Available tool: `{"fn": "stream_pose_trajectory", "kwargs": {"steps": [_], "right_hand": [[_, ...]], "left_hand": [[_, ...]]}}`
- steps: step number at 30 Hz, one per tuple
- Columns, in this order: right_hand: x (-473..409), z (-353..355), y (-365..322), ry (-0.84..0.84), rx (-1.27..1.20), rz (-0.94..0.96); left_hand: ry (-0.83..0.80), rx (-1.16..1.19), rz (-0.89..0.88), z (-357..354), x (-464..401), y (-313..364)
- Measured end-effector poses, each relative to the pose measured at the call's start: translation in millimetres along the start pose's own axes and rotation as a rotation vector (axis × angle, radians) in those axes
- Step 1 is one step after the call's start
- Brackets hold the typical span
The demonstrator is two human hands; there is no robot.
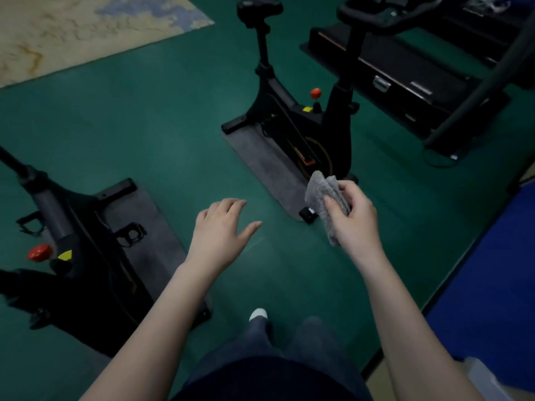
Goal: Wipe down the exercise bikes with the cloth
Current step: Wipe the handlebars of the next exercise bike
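My right hand [354, 215] grips a folded grey cloth [321, 195], held in the air just in front of the near end of a black exercise bike [292, 117]. That bike stands on a grey mat [263, 160] and has a red knob. A second black bike [72, 250] with a red knob stands on its own mat at the lower left. My left hand [221, 230] hovers over the green floor between the two bikes, fingers straight and spread, holding nothing.
A black treadmill [405, 73] lies at the upper right behind the far bike. A blue mat [492, 285] borders the floor on the right. A pale patterned rug [72, 30] covers the upper left. My legs and a white shoe tip [258, 314] show below.
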State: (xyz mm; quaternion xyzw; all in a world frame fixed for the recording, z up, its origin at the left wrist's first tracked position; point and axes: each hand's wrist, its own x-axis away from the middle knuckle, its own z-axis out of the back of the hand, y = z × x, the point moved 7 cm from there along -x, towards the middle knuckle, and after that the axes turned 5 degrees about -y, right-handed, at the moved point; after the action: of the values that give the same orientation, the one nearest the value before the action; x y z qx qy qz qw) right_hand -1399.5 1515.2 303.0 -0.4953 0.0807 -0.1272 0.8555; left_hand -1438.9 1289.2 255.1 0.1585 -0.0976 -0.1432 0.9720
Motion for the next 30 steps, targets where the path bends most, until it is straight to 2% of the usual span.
{"fn": "stream_pose_trajectory", "kwargs": {"steps": [12,22,30], "right_hand": [[-125.6,-77.1,-23.7,-0.382,0.018,0.217],[-251.6,-92.8,-29.9,-0.663,-0.003,0.367],[-287.7,-143.6,-66.3,-0.891,-0.018,0.521]], "left_hand": [[0.096,0.082,0.430,14.6,-27.0,-61.7],[0.208,0.127,0.726,23.6,-84.8,-37.4],[0.275,0.148,0.971,30.5,-83.5,-43.7]]}}
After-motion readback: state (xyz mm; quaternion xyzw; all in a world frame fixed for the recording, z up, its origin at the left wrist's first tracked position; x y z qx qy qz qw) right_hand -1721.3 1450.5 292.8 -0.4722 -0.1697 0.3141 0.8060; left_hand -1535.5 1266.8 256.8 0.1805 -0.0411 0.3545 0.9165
